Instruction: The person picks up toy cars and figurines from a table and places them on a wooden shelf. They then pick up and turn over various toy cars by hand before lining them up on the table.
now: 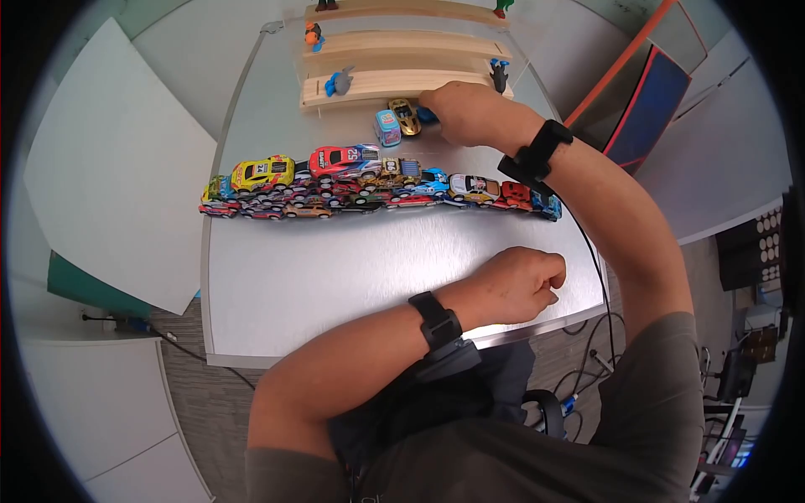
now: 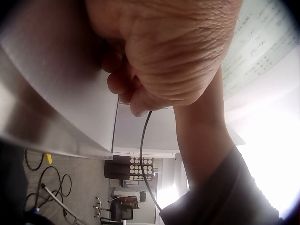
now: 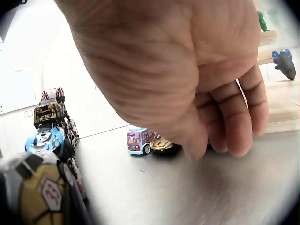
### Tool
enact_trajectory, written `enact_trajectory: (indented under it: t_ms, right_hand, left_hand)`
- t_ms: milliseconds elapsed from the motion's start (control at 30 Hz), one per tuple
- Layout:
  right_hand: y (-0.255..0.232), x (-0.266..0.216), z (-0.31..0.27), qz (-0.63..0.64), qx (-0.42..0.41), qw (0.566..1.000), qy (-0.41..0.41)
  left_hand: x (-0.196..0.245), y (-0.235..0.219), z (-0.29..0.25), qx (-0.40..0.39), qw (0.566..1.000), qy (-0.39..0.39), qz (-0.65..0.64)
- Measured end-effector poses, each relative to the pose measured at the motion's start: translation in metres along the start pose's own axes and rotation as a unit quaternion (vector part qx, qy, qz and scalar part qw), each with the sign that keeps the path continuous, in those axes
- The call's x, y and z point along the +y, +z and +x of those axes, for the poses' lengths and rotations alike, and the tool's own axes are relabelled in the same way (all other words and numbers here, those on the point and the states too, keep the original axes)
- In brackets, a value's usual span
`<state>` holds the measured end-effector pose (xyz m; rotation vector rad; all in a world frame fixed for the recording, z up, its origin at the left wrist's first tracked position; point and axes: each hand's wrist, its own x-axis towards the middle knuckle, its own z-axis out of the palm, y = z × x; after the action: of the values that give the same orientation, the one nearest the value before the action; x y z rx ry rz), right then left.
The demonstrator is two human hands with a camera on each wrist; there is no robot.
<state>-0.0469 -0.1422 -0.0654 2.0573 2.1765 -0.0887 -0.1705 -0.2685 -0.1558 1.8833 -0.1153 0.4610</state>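
Note:
My right hand (image 1: 470, 113) is at the back of the table, its thumb and fingers around a small dark-blue toy car (image 1: 427, 115) that they mostly hide. Beside that car stand a gold toy car (image 1: 405, 117) and a light-blue and purple toy bus (image 1: 387, 128); the right wrist view shows the bus (image 3: 139, 140) just past the thumb. My left hand (image 1: 516, 285) lies near the front edge with loosely curled fingers (image 2: 123, 84) and holds nothing. Between the hands runs a long stacked row of toy cars (image 1: 335, 189), with a red car (image 1: 344, 159) and a yellow car (image 1: 262, 173) on top.
Behind the cars stands a tiered wooden rack (image 1: 402, 85) with small figures, among them a grey one (image 1: 340, 81) and an orange one (image 1: 314, 35). A red-edged panel (image 1: 650, 109) leans at the right. A black cable (image 1: 591, 251) hangs over the table's right edge.

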Motion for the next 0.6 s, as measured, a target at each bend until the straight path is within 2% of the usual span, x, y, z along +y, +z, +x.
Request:
enact_trajectory:
  t_ms: [133, 233, 300, 533, 600]
  right_hand:
    - [-0.006, 0.005, -0.008, 0.01, -0.014, 1.0, -0.012]
    - [0.002, 0.014, -0.011, 0.021, 0.017, 0.999, -0.021]
    - [0.01, 0.017, -0.009, -0.051, 0.005, 0.999, 0.011]
    - [0.011, 0.024, -0.017, -0.053, 0.038, 0.998, -0.002]
    - [0.011, 0.026, -0.017, -0.089, 0.003, 0.996, 0.007]
  left_hand:
    - [0.001, -0.001, 0.0, -0.003, 1.0, -0.005, -0.002]
    - [0.001, -0.001, 0.0, -0.003, 1.0, -0.01, -0.011]
    - [0.002, -0.001, 0.0, -0.004, 1.0, -0.009, -0.009]
    - [0.002, -0.001, 0.0, -0.003, 1.0, -0.007, -0.015]
    - [0.001, -0.001, 0.0, 0.002, 1.0, 0.003, -0.011]
